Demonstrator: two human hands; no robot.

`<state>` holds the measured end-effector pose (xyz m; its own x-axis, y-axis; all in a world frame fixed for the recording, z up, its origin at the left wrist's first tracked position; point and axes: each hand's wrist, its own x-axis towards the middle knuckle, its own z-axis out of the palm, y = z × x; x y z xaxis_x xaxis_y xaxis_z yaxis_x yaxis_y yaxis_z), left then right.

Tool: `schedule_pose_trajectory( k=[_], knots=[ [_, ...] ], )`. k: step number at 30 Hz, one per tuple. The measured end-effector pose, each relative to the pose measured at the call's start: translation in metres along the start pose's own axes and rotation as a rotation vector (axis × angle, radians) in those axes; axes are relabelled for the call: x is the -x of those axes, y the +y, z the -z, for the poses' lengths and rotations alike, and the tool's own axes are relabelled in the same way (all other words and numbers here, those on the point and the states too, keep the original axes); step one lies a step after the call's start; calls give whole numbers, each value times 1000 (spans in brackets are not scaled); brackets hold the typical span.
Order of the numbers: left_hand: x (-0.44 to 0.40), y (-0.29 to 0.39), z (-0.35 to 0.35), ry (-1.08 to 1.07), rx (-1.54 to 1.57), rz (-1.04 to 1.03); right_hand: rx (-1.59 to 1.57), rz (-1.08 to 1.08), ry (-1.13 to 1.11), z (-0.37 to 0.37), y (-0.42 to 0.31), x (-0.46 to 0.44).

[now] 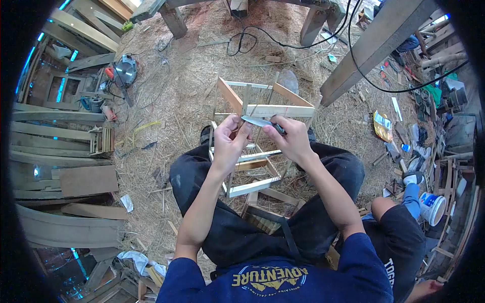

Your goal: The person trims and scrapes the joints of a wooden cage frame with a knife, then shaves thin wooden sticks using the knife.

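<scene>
My right hand (290, 137) is closed around the handle of a knife, and its blade (256, 121) points left toward my other hand. With thumb and fingers pinched, my left hand (231, 141) grips a thin wooden strip (246, 98) that rises past the blade. The knife's tip lies close to the left fingertips, against or just in front of the strip; I cannot tell which. Beneath both hands, between my knees, stands a light wooden frame (283, 110) of slats and thin posts. Its middle is partly hidden by my hands.
Wood shavings cover the ground. A circular saw (125, 70) sits at the left near stacked boards (88, 181). A thick post (374, 50) slants at the right, with a black cable (389, 91) beside it. Another person (396, 237) sits close on my right, near a white bucket (433, 208).
</scene>
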<state>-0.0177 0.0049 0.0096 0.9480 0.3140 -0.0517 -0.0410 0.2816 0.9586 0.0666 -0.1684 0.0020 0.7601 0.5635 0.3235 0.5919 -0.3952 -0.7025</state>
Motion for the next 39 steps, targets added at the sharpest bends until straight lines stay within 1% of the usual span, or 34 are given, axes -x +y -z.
schedule_pose_trajectory(
  k=[3, 9, 12, 16, 19, 25, 28, 31, 36, 39],
  knots=[
    [2, 3, -1, -20, 27, 44, 7, 9, 18, -1, 0, 1],
    [3, 7, -5, -3, 1, 15, 13, 20, 41, -2, 1, 1],
    [2, 3, 1, -51, 25, 29, -2, 10, 26, -4, 1, 2],
    [4, 1, -2, -44, -11, 31, -41, 5, 19, -3, -2, 2],
    [2, 1, -2, -41, -16, 15, -49, 43, 45, -6, 3, 0],
    [5, 1, -3, -23, 3, 2, -74, -9, 111, -15, 1, 6],
    [5, 4, -3, -5, 22, 34, -109, -70, 62, -14, 1, 3],
    [2, 4, 3, -5, 34, 29, -13, -34, 88, -12, -4, 0],
    [0, 2, 5, -29, 26, 7, 21, -45, 95, -9, -3, 0],
    [1, 6, 0, -25, 58, 50, 68, -22, 127, -7, 0, 1]
  ],
)
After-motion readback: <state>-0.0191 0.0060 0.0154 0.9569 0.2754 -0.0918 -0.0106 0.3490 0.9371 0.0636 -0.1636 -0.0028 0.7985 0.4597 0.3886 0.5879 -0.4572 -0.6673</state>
